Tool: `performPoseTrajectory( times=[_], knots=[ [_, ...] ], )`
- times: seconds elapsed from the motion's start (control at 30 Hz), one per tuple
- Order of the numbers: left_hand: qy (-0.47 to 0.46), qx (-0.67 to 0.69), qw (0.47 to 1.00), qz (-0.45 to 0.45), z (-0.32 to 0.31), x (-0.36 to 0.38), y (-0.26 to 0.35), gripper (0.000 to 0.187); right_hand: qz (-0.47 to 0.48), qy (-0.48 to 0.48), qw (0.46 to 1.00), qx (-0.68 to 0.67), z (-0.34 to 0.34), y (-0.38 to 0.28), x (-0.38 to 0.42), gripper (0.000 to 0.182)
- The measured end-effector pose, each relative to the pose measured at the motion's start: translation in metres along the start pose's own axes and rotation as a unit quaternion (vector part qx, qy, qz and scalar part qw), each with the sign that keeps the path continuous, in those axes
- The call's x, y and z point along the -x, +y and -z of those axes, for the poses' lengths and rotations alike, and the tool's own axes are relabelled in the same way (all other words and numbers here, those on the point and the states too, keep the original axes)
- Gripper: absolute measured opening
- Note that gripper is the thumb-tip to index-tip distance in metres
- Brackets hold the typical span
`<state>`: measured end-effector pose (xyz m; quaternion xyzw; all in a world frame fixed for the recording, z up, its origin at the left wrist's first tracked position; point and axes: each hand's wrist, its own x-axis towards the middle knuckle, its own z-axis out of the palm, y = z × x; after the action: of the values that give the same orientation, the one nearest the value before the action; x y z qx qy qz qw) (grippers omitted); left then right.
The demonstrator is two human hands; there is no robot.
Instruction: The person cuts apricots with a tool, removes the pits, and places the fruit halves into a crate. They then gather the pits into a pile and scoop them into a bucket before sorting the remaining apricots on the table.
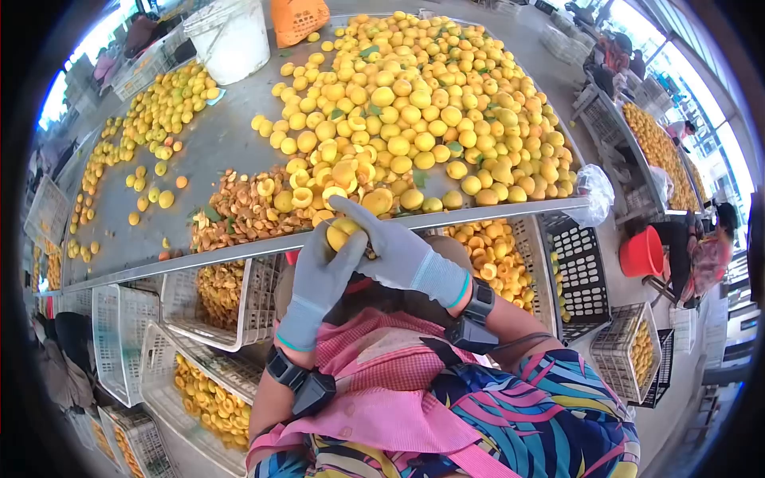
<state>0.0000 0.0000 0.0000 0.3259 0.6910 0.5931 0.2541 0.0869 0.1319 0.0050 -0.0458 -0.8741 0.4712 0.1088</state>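
My left hand [323, 271], in a grey glove, is closed around a yellow apricot [341, 234] just over the table's near edge. From the other side my right hand [390, 245], gloved alike, grips the same fruit, its thumb and fingers pressed against it. Straight beyond my hands lie opened apricot halves [344, 172]. A heap of brown apricot pits [243, 205] spreads on the metal table [219, 147] to the left of them. Behind and to the right rises a large pile of whole apricots [414, 99] with a few green leaves.
Greener apricots [171, 103] line the table's left side, near a white bucket [231, 44] and an orange bag [299, 20]. Below the edge stand crates with pits [221, 295] and apricot halves [494, 259]. A red bucket [642, 253] and a seated person [709, 255] are at right.
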Motion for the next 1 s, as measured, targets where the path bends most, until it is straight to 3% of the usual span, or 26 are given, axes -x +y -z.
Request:
performPoseTrajectory(
  times=[0.1,0.2,0.27,0.4,0.5,0.6,0.67,0.8,0.87,1.0],
  knots=[
    [-0.036,0.124,0.991,0.042,-0.013,0.008,-0.005,0.029,-0.041,-0.055,0.997,0.022,0.007,-0.003,0.010,0.083],
    [-0.027,0.113,0.993,-0.024,-0.011,0.002,-0.009,0.028,0.043,-0.008,0.998,-0.038,-0.001,0.008,0.005,0.071],
    [-0.068,0.184,0.979,0.049,-0.010,-0.007,-0.007,0.026,-0.018,-0.046,0.993,-0.105,0.001,0.010,-0.001,0.063],
    [-0.045,0.136,0.989,0.028,-0.002,-0.030,-0.014,0.022,-0.037,-0.070,0.980,-0.184,0.005,0.029,-0.023,0.061],
    [-0.089,0.163,0.983,0.008,0.007,-0.052,-0.016,0.018,-0.004,-0.077,0.978,-0.194,0.005,0.043,-0.048,0.060],
    [-0.064,0.116,0.991,0.008,0.014,-0.072,-0.032,0.020,-0.071,-0.101,0.964,-0.234,0.014,0.038,-0.066,0.057],
    [-0.065,0.107,0.991,0.042,0.018,-0.084,-0.040,0.023,-0.182,-0.127,0.932,-0.287,0.015,0.044,-0.077,0.055],
    [-0.079,0.114,0.989,0.056,0.025,-0.102,-0.069,0.026,-0.215,-0.124,0.910,-0.333,0.013,0.055,-0.088,0.054],
    [-0.089,0.116,0.989,0.034,0.028,-0.108,-0.072,0.030,-0.162,-0.094,0.930,-0.317,0.008,0.064,-0.092,0.055],
    [-0.113,0.074,0.987,0.090,0.034,-0.116,-0.088,0.034,-0.101,-0.041,0.946,-0.306,-0.012,0.094,-0.097,0.057]
  ],
)
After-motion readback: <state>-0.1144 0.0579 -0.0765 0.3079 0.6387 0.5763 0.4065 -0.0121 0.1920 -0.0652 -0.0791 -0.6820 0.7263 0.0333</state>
